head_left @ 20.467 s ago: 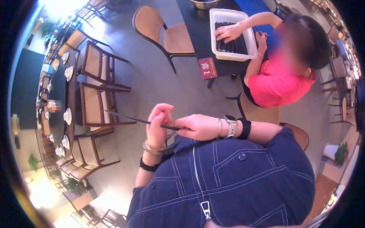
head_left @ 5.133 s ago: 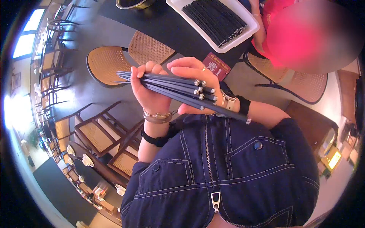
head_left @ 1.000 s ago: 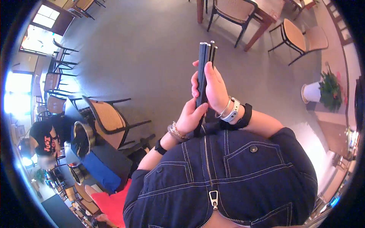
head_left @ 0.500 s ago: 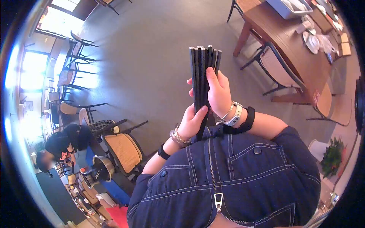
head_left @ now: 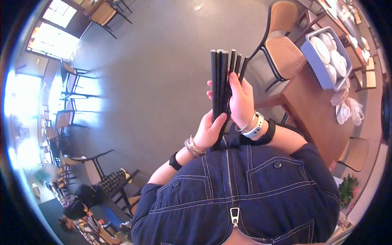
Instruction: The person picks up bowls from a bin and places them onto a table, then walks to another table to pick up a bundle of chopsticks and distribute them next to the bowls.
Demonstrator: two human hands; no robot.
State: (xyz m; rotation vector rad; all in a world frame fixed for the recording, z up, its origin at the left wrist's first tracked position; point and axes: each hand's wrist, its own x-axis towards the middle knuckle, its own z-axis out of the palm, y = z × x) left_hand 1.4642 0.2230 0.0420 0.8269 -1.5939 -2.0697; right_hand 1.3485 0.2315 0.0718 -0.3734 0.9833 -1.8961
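Observation:
Several black chopsticks with silver ends [head_left: 219, 81] stand upright in a bundle before my chest. My left hand [head_left: 210, 128] is wrapped round their lower part, its thumb lying across the front. Higher up on the right, my right hand [head_left: 241, 100] pinches a few of the sticks [head_left: 238, 61], which fan slightly apart from the main bundle. Some fingertips of a hand show behind the sticks. The lower ends of the chopsticks are partly hidden by my hands.
A wooden table [head_left: 314, 110] on the right bears a grey-blue bin [head_left: 326, 83] of white dishes and some plastic wrapping. A woven chair [head_left: 286, 57] stands beside it. More chairs [head_left: 71, 83] line the left side. Another person [head_left: 77, 208] is at the lower left.
The view has turned, bringing the table and bin closer on the right. A few chopsticks in my right hand have spread away from the bundle. Both hands keep their hold.

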